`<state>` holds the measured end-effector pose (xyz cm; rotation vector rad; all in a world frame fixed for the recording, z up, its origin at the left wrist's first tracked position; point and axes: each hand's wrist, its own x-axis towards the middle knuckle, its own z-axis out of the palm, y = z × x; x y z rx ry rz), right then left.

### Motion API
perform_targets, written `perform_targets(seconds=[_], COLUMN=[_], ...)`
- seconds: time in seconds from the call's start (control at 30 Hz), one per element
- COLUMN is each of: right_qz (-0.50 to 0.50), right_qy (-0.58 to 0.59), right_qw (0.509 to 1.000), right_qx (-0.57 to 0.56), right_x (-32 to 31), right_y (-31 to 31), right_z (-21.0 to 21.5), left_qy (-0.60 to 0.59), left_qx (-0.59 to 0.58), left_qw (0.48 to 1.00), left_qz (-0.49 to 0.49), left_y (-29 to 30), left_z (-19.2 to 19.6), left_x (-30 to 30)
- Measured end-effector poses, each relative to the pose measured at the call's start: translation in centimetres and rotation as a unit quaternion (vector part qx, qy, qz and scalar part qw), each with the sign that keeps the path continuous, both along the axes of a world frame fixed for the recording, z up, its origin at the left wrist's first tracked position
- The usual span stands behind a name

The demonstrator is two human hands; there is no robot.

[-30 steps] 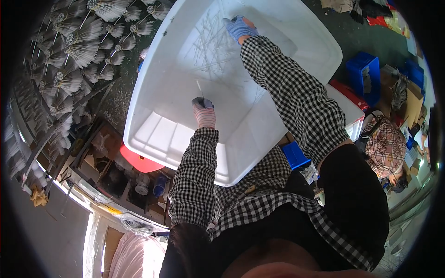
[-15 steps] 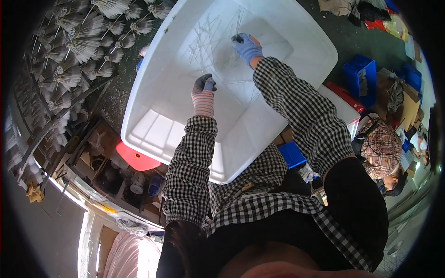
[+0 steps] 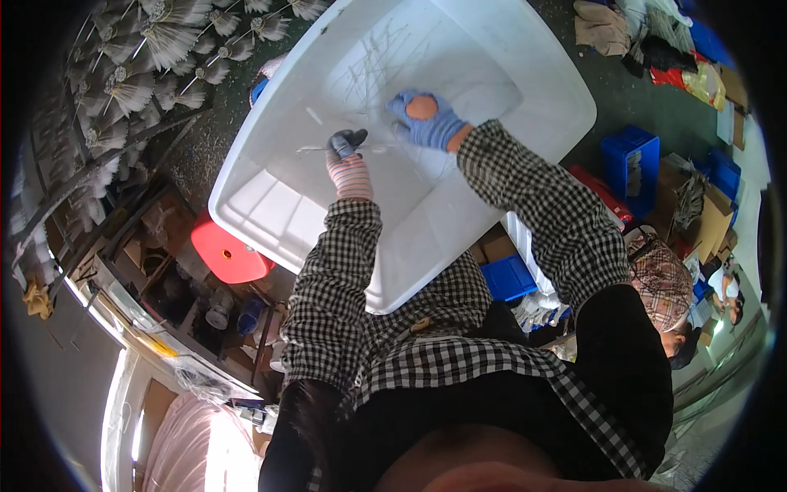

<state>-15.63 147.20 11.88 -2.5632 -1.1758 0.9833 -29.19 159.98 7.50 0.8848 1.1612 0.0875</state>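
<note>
A large white plastic tub (image 3: 270, 217) lies tilted in front of me, with thin pale strands (image 3: 373, 61) scattered across its floor. My left hand (image 3: 348, 146), in a grey glove with a pink-striped cuff, is closed in a pinch over the tub. A few thin strands stick out on both sides of its fingers. To its right is my right hand (image 3: 428, 119), in a blue glove with a round bare patch on its back. Its fingers curl toward the left hand; whatever lies between them is hidden.
Metal rods with fan-shaped pale bristle bundles (image 3: 168, 37) fill the far left. A red stool (image 3: 229, 250) stands by the tub's near left corner. At right are a blue crate (image 3: 631, 168), cardboard, and a person in a plaid top (image 3: 660, 283).
My right hand has come nearer and slightly left, from the tub's far part toward my left hand. My left hand has shifted slightly left and turned. The view has shifted a little.
</note>
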Motion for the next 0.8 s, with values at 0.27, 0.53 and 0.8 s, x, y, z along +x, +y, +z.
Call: perform_targets(seconds=[0.27,0.53,0.8], right_qz=[0.251,0.242,0.173], right_qy=[-0.156,-0.123,-0.047], right_qw=[0.954,0.952,0.956], right_qx=[-0.044,-0.143,-0.233], right_x=[7.8,9.7,-0.9], right_y=[8.1,-0.5,-7.9], right_z=[-6.1,-4.4,-1.8], left_qy=[0.057,0.153,0.078], left_qx=[-0.136,-0.144,-0.113], left_qw=[0.988,0.974,0.983], left_qz=[0.05,-0.079,-0.123], left_y=[-0.9,-4.8,-12.3], left_z=[3.4,1.5,-8.9], left_x=[-5.1,-8.1,-8.0])
